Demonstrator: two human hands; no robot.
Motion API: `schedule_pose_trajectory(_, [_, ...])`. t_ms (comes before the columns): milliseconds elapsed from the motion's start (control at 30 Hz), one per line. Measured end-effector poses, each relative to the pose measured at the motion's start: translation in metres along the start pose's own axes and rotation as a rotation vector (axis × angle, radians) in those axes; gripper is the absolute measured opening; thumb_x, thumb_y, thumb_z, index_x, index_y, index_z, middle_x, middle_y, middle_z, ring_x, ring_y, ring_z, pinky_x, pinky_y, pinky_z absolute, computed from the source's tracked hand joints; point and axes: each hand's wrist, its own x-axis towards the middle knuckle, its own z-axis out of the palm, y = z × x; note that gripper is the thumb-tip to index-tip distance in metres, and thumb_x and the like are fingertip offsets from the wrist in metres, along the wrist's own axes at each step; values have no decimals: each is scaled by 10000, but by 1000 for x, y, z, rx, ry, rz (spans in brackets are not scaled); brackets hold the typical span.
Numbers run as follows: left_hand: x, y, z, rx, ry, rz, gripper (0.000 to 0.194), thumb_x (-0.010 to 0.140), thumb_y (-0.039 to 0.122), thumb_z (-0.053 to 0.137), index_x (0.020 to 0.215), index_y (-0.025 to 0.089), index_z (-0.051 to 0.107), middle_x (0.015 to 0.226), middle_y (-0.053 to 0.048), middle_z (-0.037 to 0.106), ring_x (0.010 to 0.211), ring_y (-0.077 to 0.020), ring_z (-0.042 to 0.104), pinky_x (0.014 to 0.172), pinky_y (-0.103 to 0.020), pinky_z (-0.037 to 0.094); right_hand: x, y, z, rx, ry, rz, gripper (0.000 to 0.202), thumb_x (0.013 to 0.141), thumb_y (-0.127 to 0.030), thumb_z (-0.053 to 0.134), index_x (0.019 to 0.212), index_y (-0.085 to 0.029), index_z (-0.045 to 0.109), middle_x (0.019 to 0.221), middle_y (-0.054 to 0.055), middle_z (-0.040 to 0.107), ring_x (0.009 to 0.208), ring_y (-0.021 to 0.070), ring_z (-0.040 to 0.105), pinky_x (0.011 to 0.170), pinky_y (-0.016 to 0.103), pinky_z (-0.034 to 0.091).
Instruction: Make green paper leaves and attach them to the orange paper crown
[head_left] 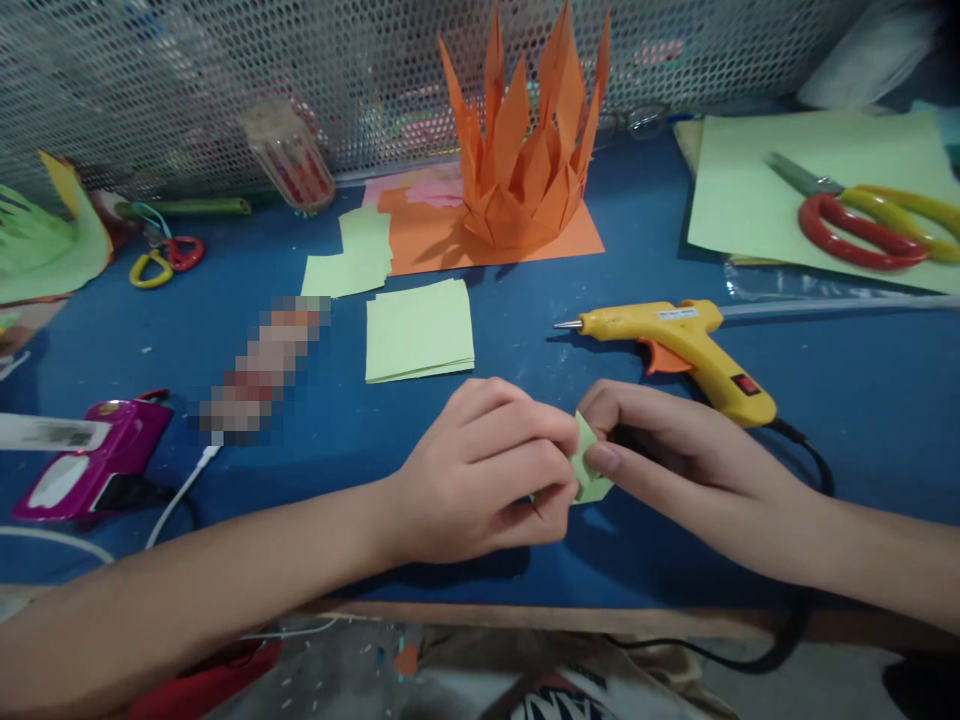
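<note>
A small piece of light green paper (589, 478) is held between my two hands near the front edge of the blue table. My left hand (499, 470) has its fingers curled around the paper's left side and hides much of it. With thumb and forefinger, my right hand (667, 450) pinches the paper's right side. Beyond my left hand lies a stack of light green paper squares (420, 332). A yellow glue gun (675, 335) with an orange trigger rests just beyond my right hand, its nozzle facing left.
An orange folded-paper crown shape (525, 180) stands on an orange sheet at the back. Large scissors (862, 215) lie on green sheets (739, 190) at the right. Small scissors (169, 255), a jar (289, 155), a blurred-out phone-like object (262, 370) and a purple device (97, 460) are leftward.
</note>
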Motion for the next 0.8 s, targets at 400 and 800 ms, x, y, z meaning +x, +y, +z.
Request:
schedule_pose_trajectory(400, [3, 1, -3, -54, -20, -137, 157, 815, 118, 650, 802, 245, 558, 805, 30, 759, 715, -143, 617, 757, -311, 513, -2, 0, -2, 22, -8, 9, 227, 968, -370, 515, 763, -274, 536, 717, 15, 570, 642, 177, 548, 558, 354, 469])
schedule_pose_trajectory(800, [3, -12, 5, -412, 209, -693, 137, 806, 185, 721, 740, 193, 601, 775, 3, 681, 726, -125, 627, 687, -257, 522, -6, 3, -6, 89, 68, 32, 252, 986, -432, 499, 793, -277, 550, 737, -3, 508, 652, 151, 489, 562, 317, 442])
